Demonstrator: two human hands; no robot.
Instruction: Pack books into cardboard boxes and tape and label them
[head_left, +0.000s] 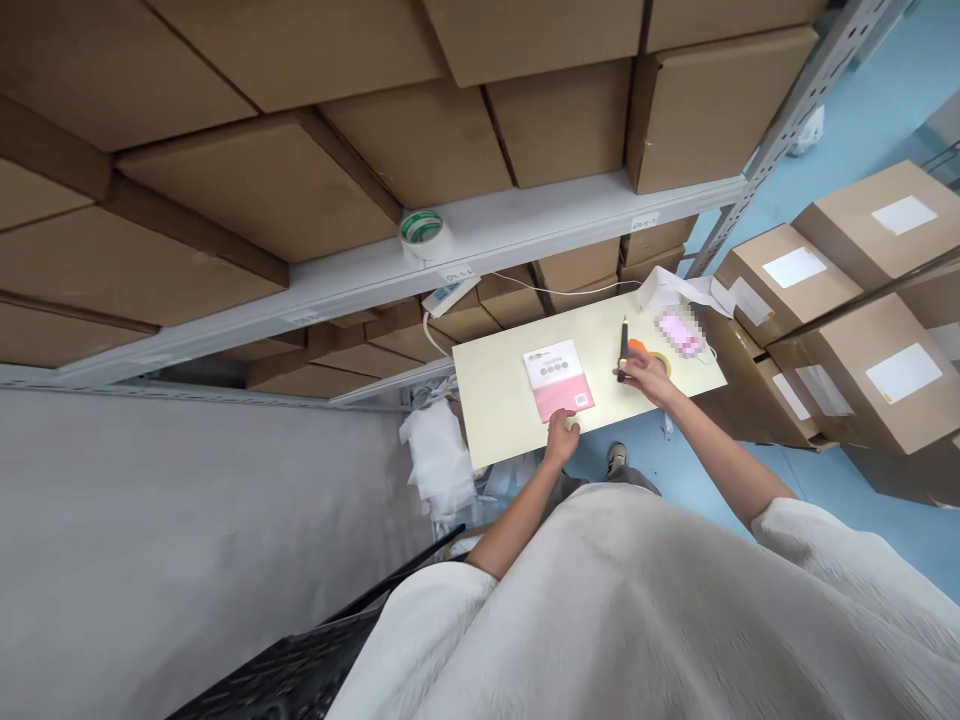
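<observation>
In my right hand point(646, 375) is a slim black-and-yellow utility knife point(624, 345), held nearly upright above the pale yellow table point(487, 380). An orange object point(637, 346) shows just behind those fingers, and a yellow tape roll point(663, 361) lies partly hidden beside them. My left hand point(562, 438) is at the table's near edge, its bent fingers closed on the bottom edge of a white-and-pink booklet point(556, 375). The booklet lies flat, printed side up.
A blurred pink item point(681, 331) and white paper point(664, 288) are at the table's right end. A power strip point(448, 297) and green-cored tape roll point(421, 228) are by the shelf point(540, 215). Cartons point(885, 375) stack at right; white plastic point(441, 455) hangs at left.
</observation>
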